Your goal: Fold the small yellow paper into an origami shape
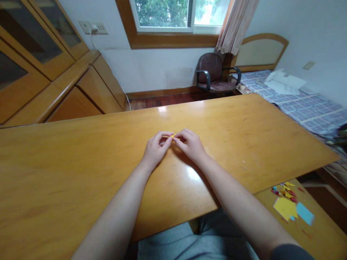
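Observation:
A small piece of folded yellow paper (172,136) is pinched between my two hands, just above the middle of the wooden table (108,162). My left hand (156,146) holds it from the left, with thumb and fingertips closed together. From the other side my right hand (190,143) grips it between thumb and index finger. Thin yellow points stick out between the fingertips. Most of the paper is hidden by the fingers, so its full folded shape cannot be made out.
At lower right, a lower surface (325,234) holds yellow paper sheets (286,208), a blue sheet (305,213) and a pile of small folded coloured papers (286,190). Beyond the table are a brown armchair (213,70), a bed (306,104) and wooden cabinets (62,86).

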`<control>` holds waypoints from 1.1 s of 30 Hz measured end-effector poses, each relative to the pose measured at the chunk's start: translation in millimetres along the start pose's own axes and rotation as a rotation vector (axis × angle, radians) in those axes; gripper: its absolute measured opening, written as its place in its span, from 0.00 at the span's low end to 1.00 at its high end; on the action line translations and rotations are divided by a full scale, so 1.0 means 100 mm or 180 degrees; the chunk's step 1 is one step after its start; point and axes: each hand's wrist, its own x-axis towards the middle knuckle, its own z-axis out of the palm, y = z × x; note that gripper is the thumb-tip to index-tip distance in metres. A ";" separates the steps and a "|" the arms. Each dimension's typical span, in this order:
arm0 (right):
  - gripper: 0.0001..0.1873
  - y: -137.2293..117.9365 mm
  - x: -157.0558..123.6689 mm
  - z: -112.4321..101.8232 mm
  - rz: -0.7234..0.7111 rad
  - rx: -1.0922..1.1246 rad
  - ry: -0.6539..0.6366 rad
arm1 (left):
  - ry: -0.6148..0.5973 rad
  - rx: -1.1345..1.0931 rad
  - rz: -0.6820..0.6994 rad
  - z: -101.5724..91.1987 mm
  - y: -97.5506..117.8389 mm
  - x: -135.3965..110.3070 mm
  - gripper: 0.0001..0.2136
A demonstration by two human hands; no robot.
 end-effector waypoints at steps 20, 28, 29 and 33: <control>0.02 0.05 0.02 0.03 0.0519 -0.0024 -0.0185 | 0.0209 0.0401 -0.0121 0.00 -0.08 0.00 0.10; 0.02 0.04 0.01 0.05 0.0496 0.0004 -0.0199 | 0.0213 0.0449 -0.0163 0.00 -0.08 0.02 0.11; 0.02 0.04 0.01 0.05 0.0460 0.0020 -0.0210 | 0.0182 0.0493 -0.0123 0.00 -0.08 0.02 0.12; 0.02 0.04 0.00 0.06 0.0355 0.0063 -0.0252 | 0.0094 0.0497 -0.0108 0.00 -0.06 0.01 0.12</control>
